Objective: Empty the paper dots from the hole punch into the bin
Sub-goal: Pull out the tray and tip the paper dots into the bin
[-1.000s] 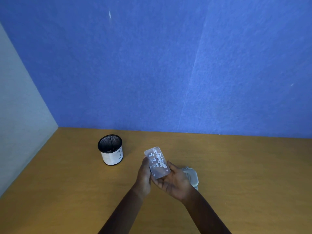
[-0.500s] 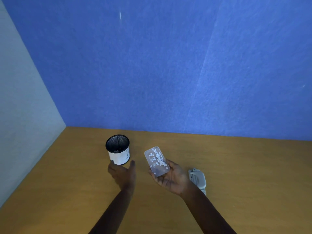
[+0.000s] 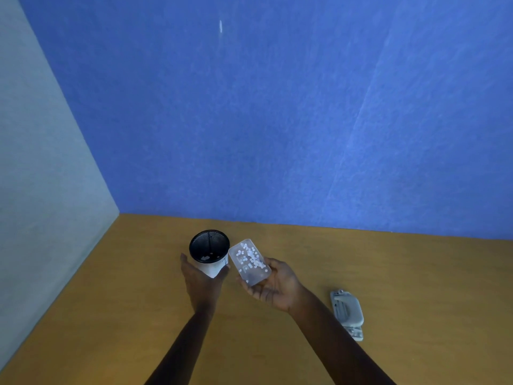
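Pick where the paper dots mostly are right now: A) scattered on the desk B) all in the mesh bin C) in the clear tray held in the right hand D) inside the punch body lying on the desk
C: the white paper dots lie in the clear tray resting on the right hand, beside the mesh bin that the left hand grips; the punch body lies apart on the desk.
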A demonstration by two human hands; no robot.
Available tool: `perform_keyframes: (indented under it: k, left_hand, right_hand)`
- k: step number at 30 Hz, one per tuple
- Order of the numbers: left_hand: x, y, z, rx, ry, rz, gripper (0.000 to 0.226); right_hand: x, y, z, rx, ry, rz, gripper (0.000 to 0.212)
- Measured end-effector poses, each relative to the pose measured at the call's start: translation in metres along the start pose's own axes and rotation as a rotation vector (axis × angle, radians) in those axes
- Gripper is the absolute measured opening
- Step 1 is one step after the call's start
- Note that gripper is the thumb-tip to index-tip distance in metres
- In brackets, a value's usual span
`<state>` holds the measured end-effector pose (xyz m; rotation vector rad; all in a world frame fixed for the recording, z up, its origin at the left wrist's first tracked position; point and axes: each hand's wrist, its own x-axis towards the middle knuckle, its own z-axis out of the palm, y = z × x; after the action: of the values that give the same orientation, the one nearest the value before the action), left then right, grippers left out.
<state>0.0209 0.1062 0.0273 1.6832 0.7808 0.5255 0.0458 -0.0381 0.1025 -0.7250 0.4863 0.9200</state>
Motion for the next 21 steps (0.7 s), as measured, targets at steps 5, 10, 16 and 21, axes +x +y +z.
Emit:
perform_keyframes:
  k: [5, 10, 16, 21]
  left_hand:
    - [0.008, -0.002, 0.002, 0.006, 0.014, 0.016, 0.103]
    - [0.014, 0.000, 0.003, -0.011, 0.021, 0.019, 0.100]
    - [0.015, 0.006, 0.001, -0.025, -0.007, 0.045, 0.105]
    - [0.009, 0.011, -0.003, -0.077, -0.028, 0.110, 0.110]
  right_hand:
    - [0.012, -0.007, 0.014, 0.015, -0.053, 0.015, 0.034]
    - [0.025, -0.013, 0.033, -0.084, -0.012, 0.003, 0.030]
    - [0.040, -0.018, 0.051, -0.226, 0.063, -0.016, 0.026]
    - [0.049, -0.017, 0.063, -0.376, 0.161, -0.030, 0.024]
